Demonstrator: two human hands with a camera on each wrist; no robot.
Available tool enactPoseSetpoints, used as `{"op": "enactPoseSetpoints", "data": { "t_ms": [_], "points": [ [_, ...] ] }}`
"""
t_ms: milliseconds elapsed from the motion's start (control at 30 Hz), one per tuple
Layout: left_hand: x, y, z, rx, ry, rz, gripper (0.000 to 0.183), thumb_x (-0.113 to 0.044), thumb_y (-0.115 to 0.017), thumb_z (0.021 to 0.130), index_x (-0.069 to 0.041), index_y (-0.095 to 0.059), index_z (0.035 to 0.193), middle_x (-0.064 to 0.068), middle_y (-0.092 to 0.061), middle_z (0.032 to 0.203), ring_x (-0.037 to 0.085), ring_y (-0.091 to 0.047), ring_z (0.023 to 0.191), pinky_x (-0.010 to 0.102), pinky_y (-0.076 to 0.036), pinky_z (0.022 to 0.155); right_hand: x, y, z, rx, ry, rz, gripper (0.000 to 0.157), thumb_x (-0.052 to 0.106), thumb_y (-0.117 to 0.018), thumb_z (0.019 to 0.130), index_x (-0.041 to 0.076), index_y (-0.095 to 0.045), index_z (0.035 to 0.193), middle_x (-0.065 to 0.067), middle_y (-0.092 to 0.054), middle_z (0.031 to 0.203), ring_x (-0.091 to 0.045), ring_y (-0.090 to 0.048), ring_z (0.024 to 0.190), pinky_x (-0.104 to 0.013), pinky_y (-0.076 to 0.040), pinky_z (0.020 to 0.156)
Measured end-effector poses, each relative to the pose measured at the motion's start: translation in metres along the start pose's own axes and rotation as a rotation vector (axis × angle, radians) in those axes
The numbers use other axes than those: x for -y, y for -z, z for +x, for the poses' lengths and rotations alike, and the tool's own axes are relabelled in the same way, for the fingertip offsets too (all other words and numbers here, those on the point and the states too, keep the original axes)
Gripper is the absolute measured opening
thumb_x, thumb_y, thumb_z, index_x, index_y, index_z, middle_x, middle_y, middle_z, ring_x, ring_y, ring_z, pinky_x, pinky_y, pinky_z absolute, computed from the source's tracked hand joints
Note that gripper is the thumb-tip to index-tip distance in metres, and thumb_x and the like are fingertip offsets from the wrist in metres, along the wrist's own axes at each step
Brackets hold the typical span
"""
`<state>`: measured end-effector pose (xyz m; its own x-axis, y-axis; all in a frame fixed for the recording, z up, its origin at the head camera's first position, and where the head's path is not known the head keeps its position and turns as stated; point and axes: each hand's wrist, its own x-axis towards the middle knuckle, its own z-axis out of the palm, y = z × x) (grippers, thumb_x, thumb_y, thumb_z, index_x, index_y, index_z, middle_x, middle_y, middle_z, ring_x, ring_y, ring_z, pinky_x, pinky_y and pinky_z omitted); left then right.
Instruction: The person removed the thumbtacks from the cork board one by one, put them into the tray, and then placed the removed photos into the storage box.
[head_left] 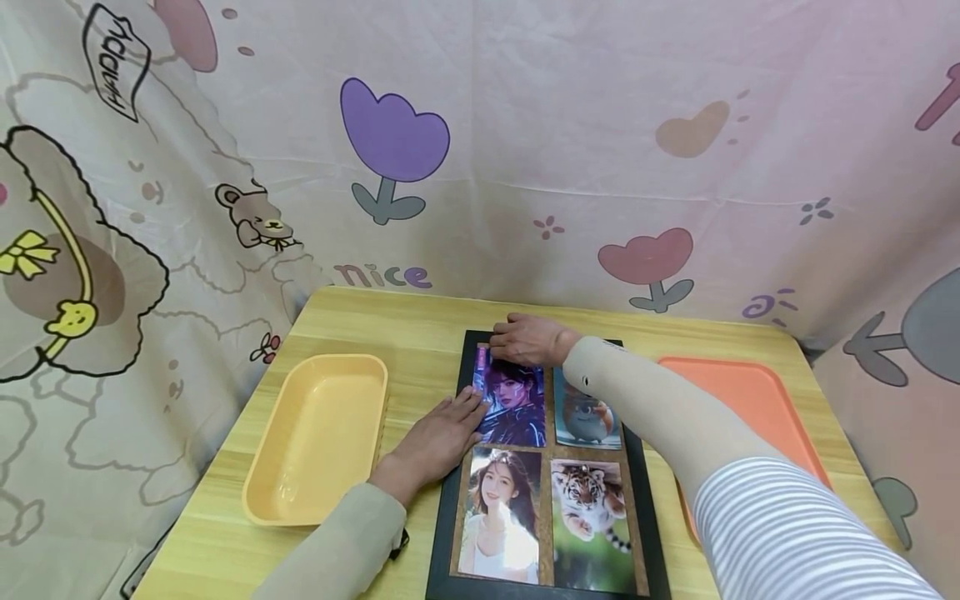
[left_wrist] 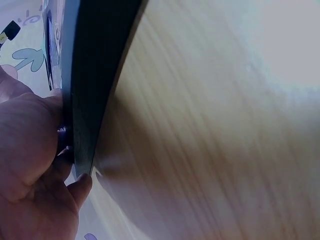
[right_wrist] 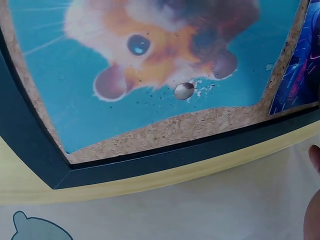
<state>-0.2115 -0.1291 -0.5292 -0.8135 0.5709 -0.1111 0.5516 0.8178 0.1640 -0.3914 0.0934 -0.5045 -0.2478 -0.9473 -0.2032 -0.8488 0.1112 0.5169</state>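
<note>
A black-framed cork board [head_left: 444, 533] lies on the table with several photos on it. My left hand [head_left: 442, 437] rests across its left edge, fingertips touching the purple neon portrait [head_left: 517, 408]. Seen from the left wrist, that hand [left_wrist: 30, 165] lies against the frame's side. At the top of the neon portrait is my right hand [head_left: 536, 339], fingers bent; whatever is under its fingertips is hidden. Beside it, partly behind my right arm, is the hamster photo [head_left: 588, 417]. A silver thumbtack [right_wrist: 184, 91] sits in that photo in the right wrist view.
Lower on the board are a photo of a person in white [head_left: 495, 533] and a tiger cub photo [head_left: 592, 517]. A yellow tray [head_left: 255, 492] stands left of the board. An orange tray [head_left: 757, 383] lies to the right, partly behind my right arm. A printed curtain hangs behind the table.
</note>
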Motion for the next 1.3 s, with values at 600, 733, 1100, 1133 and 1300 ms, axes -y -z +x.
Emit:
{"op": "enactPoseSetpoints", "data": {
  "t_ms": [600, 733, 1100, 1133, 1300],
  "points": [
    [0.003, -0.001, 0.000, -0.014, 0.010, 0.003, 0.054, -0.035, -0.047, 0.114, -0.010, -0.043, 0.162, 0.009, -0.036, 0.170, 0.027, -0.028, 0.161, 0.050, -0.033, 0.127, -0.002, -0.002, 0.006, -0.007, -0.010, 0.000, 0.029, 0.022, -0.052, 0.111, 0.019, -0.066, 0.136, 0.002, -0.068, 0.128, -0.022, -0.058, 0.112, -0.040, -0.053, 0.096],
    [0.003, -0.001, 0.000, -0.015, 0.007, -0.009, 0.054, -0.034, -0.046, 0.114, -0.010, -0.043, 0.162, 0.009, -0.036, 0.170, 0.027, -0.028, 0.161, 0.051, -0.033, 0.127, -0.004, -0.002, 0.006, -0.047, 0.011, -0.007, 0.024, 0.020, -0.057, 0.108, 0.019, -0.072, 0.126, 0.003, -0.071, 0.121, -0.021, -0.057, 0.109, -0.039, -0.053, 0.093],
    [0.000, 0.000, 0.000, -0.013, 0.002, -0.013, 0.054, -0.034, -0.047, 0.114, -0.010, -0.043, 0.162, 0.009, -0.035, 0.171, 0.028, -0.027, 0.161, 0.051, -0.032, 0.128, -0.009, -0.005, 0.002, -0.122, 0.070, 0.022, 0.019, 0.020, -0.059, 0.107, 0.017, -0.075, 0.117, 0.002, -0.074, 0.116, -0.023, -0.056, 0.107, -0.041, -0.050, 0.092],
    [0.000, 0.000, 0.000, -0.013, 0.002, -0.016, 0.054, -0.034, -0.047, 0.114, -0.010, -0.043, 0.162, 0.009, -0.035, 0.171, 0.028, -0.027, 0.161, 0.051, -0.032, 0.128, -0.010, -0.004, 0.002, -0.122, 0.075, 0.024, 0.019, 0.021, -0.059, 0.107, 0.017, -0.075, 0.116, 0.002, -0.074, 0.116, -0.023, -0.056, 0.108, -0.041, -0.050, 0.091],
    [-0.001, 0.001, 0.000, -0.019, 0.002, -0.016, 0.054, -0.035, -0.047, 0.114, -0.009, -0.043, 0.161, 0.010, -0.035, 0.171, 0.028, -0.027, 0.161, 0.052, -0.032, 0.128, -0.010, -0.002, 0.003, -0.108, 0.096, 0.013, 0.020, 0.024, -0.058, 0.107, 0.016, -0.074, 0.114, 0.001, -0.073, 0.116, -0.023, -0.057, 0.108, -0.041, -0.049, 0.090]
  ]
}}
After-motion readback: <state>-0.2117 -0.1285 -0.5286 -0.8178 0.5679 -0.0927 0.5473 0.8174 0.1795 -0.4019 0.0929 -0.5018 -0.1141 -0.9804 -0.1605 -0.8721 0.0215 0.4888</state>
